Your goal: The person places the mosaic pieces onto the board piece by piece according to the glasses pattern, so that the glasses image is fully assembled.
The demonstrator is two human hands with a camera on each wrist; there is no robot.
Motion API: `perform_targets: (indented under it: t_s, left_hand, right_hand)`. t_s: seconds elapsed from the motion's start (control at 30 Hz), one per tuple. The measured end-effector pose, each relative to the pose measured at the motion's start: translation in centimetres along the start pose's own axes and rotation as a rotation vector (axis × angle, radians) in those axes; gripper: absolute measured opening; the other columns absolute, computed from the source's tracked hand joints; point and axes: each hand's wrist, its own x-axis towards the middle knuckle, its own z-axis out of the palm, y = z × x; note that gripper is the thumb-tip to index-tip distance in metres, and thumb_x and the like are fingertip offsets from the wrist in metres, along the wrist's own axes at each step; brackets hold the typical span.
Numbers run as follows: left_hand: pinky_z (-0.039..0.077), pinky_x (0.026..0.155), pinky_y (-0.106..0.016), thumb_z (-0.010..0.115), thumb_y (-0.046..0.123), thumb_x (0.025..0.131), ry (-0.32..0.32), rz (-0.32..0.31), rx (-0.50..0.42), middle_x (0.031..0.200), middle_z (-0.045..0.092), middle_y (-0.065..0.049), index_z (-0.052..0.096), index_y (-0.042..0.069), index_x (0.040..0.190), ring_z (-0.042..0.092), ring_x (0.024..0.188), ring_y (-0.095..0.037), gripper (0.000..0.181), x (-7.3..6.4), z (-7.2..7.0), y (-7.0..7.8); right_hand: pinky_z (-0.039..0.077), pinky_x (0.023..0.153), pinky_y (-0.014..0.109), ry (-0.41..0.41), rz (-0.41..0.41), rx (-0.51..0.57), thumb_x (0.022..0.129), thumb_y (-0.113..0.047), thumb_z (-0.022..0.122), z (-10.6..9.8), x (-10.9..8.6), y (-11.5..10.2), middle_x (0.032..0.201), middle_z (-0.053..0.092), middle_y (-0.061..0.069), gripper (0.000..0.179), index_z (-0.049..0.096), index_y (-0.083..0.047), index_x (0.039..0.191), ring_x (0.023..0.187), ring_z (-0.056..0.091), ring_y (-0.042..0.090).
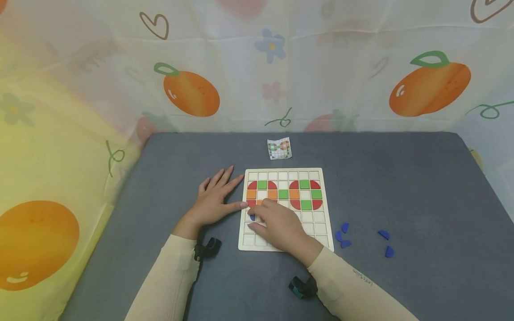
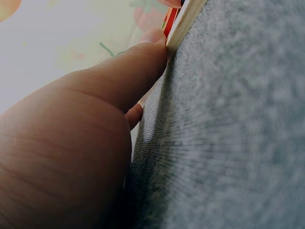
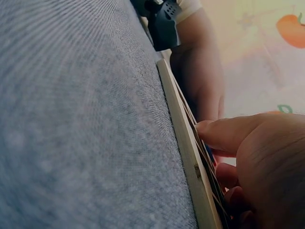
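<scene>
The square wooden grid board (image 1: pixel 285 246) lies flat on the grey table, with red, orange and green pieces in its upper rows. My left hand (image 1: pixel 213 200) rests on the table with fingers spread. Its thumb touches the board's left edge, also seen as a pale wooden edge (image 2: pixel 183 28) in the left wrist view. Over the board's lower left, my right hand (image 1: pixel 279 223) touches a small blue piece (image 1: pixel 252 218) with its index finger. The thumb is apart, below the piece. The right hand covers part of the piece and several cells.
Several loose blue quarter-round pieces (image 1: pixel 345 244) lie right of the board, two of them farther out. A small printed pattern card (image 1: pixel 279 148) lies behind the board. A fruit-print curtain (image 1: pixel 281 89) hangs behind the table. Each wrist wears a black camera mount (image 1: pixel 208 248).
</scene>
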Motion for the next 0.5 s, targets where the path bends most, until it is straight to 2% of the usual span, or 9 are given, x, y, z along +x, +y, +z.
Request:
perform_targets:
  t_s: [0.2, 0.33, 0.5]
  left_hand:
    - [-0.001, 0.125, -0.066, 0.072, 0.066, 0.097, 0.001, 0.001, 0.007, 0.182, 0.009, -0.004, 0.033, 0.027, 0.173, 0.002, 0.167, -0.032, 0.094, 0.06, -0.14, 0.01]
    - [-0.001, 0.125, -0.066, 0.072, 0.065, 0.098, 0.000, 0.002, -0.001, 0.182, 0.009, -0.005, 0.033, 0.026, 0.173, 0.002, 0.167, -0.032, 0.093, 0.01, -0.25, 0.07]
    - [-0.001, 0.125, -0.065, 0.070, 0.067, 0.098, -0.005, 0.001, -0.007, 0.182, 0.008, -0.004, 0.033, 0.027, 0.173, 0.002, 0.167, -0.031, 0.093, -0.08, -0.16, 0.04]
  right_hand:
    - [0.049, 0.069, 0.031, -0.002, -0.006, 0.006, 0.101, -0.035, 0.080, 0.11, -0.10, 0.13, 0.095, 0.060, -0.004, 0.033, 0.077, -0.018, 0.129, 0.080, 0.054, 0.011]
    - [0.049, 0.073, 0.032, 0.001, -0.009, 0.038, 0.101, -0.034, 0.079, 0.25, -0.30, 0.39, 0.097, 0.059, -0.007, 0.042, 0.072, -0.017, 0.139, 0.084, 0.054, 0.011]
    - [0.048, 0.076, 0.031, 0.004, 0.012, 0.200, 0.103, -0.030, 0.078, -0.29, -0.81, 0.58, 0.093, 0.056, -0.010, 0.052, 0.064, -0.016, 0.151, 0.084, 0.054, 0.009]
